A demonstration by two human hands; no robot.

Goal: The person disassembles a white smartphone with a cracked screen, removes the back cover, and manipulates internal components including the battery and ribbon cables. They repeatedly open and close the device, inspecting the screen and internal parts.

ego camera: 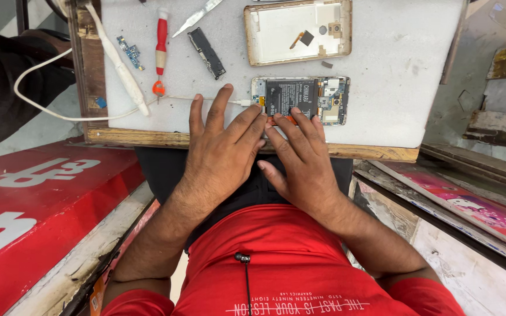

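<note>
Opened phone (300,99) lies on the white mat (393,70), centre-right. Left hand (221,146) is spread flat, right hand (303,158) fingertips press its near edge; steady, even pressure is advised.

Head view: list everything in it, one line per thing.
opened phone: one, dark battery and bare boards, mat front edge
back cover: one, gold rim, white inside, above the phone
screwdriver: one, red and white, mat left
tweezers: one, silver, mat top
black part: one, long, right of the screwdriver
small circuit board: one, blue, left of the screwdriver
white mat: one, on a wooden board
white cable: one, looping off the left
left hand: flat, fingers spread, beside the phone
right hand: fingertips on the phone
</note>
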